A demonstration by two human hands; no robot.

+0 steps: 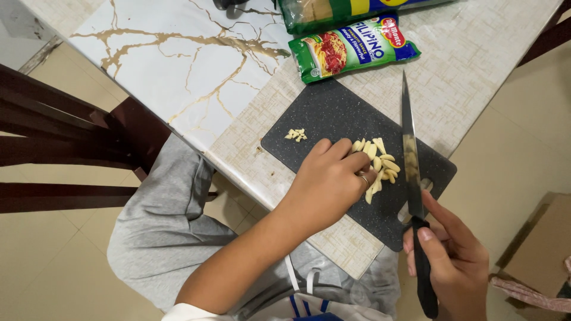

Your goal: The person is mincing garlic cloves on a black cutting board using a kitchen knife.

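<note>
On a dark speckled cutting board (333, 113) lies a heap of peeled garlic cloves (383, 166). My left hand (330, 181) rests on the board with its fingers curled over the near side of that heap; a ring shows on one finger. My right hand (455, 261) grips the black handle of a long kitchen knife (409, 148), its blade pointing away from me just right of the cloves, above the board. A small pile of chopped garlic (296, 135) sits at the board's far left.
A green sauce pouch (351, 47) and a larger green packet (333, 10) lie beyond the board on the marble-patterned table (178, 65). A dark wooden chair (65, 148) stands at left. A cardboard box (538, 249) sits on the tiled floor at right.
</note>
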